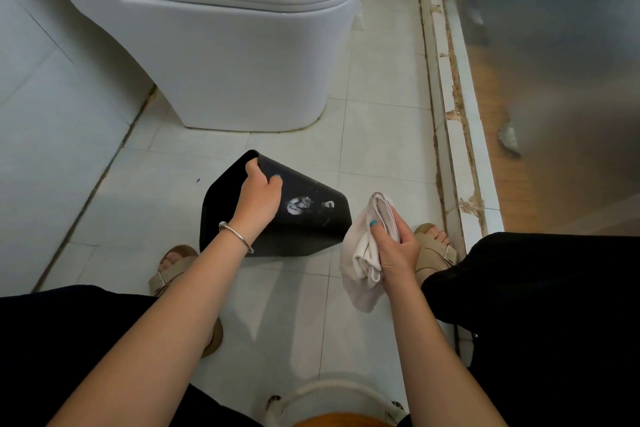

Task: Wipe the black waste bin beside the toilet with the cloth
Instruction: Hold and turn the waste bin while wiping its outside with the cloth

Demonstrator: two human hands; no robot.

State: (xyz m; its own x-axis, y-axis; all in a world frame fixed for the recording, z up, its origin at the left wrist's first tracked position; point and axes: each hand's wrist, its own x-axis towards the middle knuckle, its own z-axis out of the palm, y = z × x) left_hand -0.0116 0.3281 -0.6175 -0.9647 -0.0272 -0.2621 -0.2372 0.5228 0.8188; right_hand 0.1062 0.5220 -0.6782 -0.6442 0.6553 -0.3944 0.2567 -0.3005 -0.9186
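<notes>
Left hand (258, 196): grip curled over the far left edge of the black waste bin (304, 222), a bangle (236, 236) on the wrist. Bin: lying tipped on the tiled floor (381, 135), near side of the white toilet (235, 55), white smears on its upturned face. Right hand (398, 246): grip clasping a bunched white cloth (360, 260), just right of the bin, apart from it.

— What can't be made out here?
— The left hand (259, 196) covers part of the black bin (304, 229), whose opening faces away. The toilet (221, 45) is cut off at the upper edge.
— And lower down?
— A white round object (332, 395) at the bottom edge is cropped and unidentifiable.
</notes>
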